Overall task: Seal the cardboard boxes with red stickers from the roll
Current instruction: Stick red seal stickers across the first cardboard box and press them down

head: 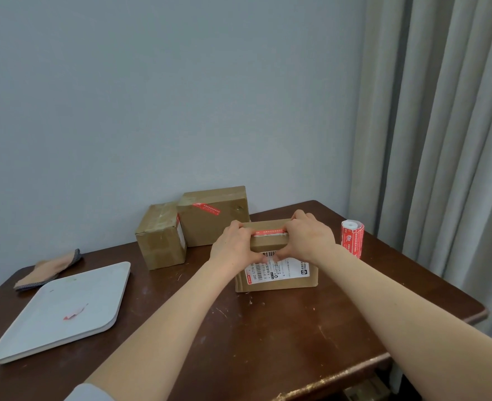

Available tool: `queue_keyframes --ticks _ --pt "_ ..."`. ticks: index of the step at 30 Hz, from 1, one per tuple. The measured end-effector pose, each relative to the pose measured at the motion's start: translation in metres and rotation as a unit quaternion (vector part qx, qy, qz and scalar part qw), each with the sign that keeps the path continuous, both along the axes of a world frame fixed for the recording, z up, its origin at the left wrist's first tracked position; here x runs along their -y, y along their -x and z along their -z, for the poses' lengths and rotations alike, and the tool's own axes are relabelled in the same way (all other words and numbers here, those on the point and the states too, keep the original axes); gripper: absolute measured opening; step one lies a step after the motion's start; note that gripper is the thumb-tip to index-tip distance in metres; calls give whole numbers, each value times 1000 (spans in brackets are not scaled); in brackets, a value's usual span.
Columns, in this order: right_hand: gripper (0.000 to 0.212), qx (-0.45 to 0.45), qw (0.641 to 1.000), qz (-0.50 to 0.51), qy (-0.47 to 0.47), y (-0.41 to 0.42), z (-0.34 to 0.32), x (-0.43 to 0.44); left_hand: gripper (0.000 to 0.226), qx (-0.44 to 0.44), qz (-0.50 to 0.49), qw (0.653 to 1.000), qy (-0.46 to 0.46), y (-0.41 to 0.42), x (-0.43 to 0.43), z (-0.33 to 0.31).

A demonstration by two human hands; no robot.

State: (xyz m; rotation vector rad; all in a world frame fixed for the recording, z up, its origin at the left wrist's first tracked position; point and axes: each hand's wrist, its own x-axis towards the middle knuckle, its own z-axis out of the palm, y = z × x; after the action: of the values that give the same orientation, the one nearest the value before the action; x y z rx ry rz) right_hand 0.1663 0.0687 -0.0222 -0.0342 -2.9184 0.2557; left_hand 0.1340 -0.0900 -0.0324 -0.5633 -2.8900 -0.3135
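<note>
A small cardboard box (279, 280) with a white shipping label stands on the dark wooden table. A red sticker (268, 233) runs along its top front edge. My left hand (234, 246) grips the box's left top corner, fingers on the sticker's left end. My right hand (308, 235) grips the right top corner, fingers over the sticker's right end; both thumbs press the front face. The roll of red stickers (352, 237) stands upright to the right of the box. Behind, two more cardboard boxes: one (214, 214) bears a red sticker, the other (161, 235) stands to its left.
A white square tray (62, 311) with a red paper scrap (74, 313) lies at the left. A folded cloth (49, 269) rests behind it. Grey curtains (441, 140) hang at the right, past the table's edge (412, 354).
</note>
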Motion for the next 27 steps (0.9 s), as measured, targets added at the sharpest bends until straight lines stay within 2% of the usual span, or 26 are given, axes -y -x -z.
queue_keyframes --ticks 7,11,14,18,22,27 --pt "76 -1 1000 5 16 -2 1 0 73 -14 -2 999 -37 -2 0 5" --pt "84 -3 1000 -25 -6 -3 -3 -1 77 -72 26 997 -27 -7 4 8" --pt "80 -24 997 -55 -46 -6 2 3 68 -113 50 992 -11 -11 0 5" --pt "59 -40 996 -56 -57 -7 9 8 54 -90 42 995 -2 -13 -3 7" --pt "55 -29 998 -48 -33 -6 6 9 55 -61 21 998 -18 -11 2 2" --pt "59 -24 999 -13 43 -5 5 2 59 -49 7 998 -31 -10 5 -1"
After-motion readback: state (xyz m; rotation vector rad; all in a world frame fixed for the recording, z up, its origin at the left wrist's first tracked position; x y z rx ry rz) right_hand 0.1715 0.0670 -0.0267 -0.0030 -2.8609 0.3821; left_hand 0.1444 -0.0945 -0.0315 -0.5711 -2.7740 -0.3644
